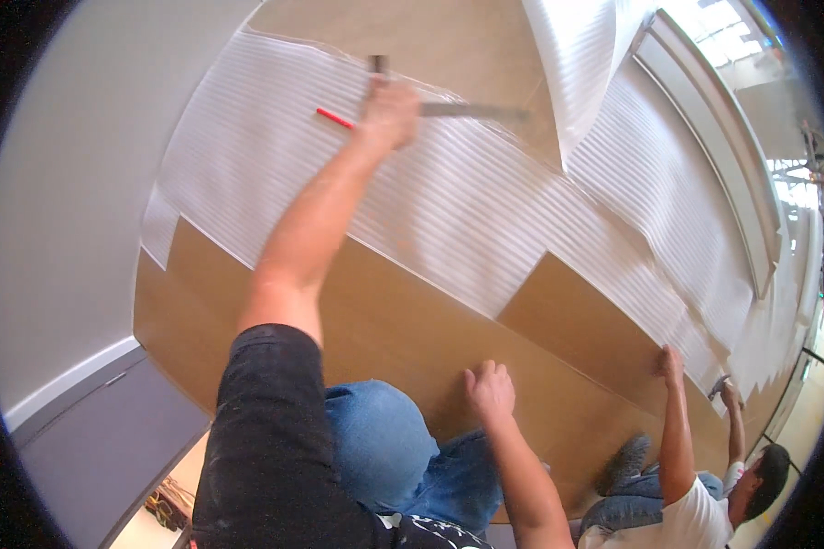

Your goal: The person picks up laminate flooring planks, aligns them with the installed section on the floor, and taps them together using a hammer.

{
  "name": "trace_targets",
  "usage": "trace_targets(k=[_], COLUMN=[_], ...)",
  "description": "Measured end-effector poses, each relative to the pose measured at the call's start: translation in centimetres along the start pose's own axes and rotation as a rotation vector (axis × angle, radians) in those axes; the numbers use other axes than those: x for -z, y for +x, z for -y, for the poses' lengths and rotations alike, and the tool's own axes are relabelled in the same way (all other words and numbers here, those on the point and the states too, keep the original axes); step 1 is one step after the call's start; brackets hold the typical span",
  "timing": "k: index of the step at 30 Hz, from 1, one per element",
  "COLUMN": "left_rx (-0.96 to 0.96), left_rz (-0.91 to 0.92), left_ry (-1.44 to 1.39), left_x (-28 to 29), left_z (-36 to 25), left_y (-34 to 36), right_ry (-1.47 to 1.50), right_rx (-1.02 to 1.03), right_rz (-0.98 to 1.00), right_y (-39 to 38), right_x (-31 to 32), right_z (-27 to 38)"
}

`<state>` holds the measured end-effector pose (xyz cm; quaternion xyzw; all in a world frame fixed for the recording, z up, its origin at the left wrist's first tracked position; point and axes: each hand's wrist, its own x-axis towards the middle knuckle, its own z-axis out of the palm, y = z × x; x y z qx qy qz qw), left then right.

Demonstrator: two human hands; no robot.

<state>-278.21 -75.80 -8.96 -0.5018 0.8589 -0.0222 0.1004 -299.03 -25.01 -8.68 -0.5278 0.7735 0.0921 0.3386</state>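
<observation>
My left hand [391, 114] is stretched far out over white ribbed foam underlay [471, 215], closed on a tool [471, 111] with a long grey blade, smeared by motion. A short dark piece [378, 64] sticks out above the fist; whether it belongs to the same tool I cannot tell. Next to the wrist lies a thin red stick [334, 118], perhaps a pencil, partly behind my hand. Nearer to me, my right hand [492, 392] rests on the brown boards [394, 311], thumb apart and fingers bent, with nothing visible in it.
On the right a co-worker [682, 494] in a white shirt kneels, one hand on a brown board [586, 320], the other at a small tool [719, 388]. A grey wall [73, 201] stands left. Brown sheet [430, 37] and lifted underlay [581, 73] lie farther off, beside a long pale panel [705, 137].
</observation>
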Motion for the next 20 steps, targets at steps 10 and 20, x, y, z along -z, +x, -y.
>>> trace_targets(k=[10,20], left_rx=[0.338,0.39], left_rz=[0.16,0.251], left_ry=[-0.33,-0.274], left_x=[-5.4,-4.4], left_z=[10.1,12.4], left_y=[-5.5,-4.6], right_ry=[-0.031,0.016], right_rx=[0.065,-0.009], right_rz=[-0.068,-0.008], right_y=[0.1,-0.7], right_x=[-0.6,0.3], right_z=[-0.3,1.1])
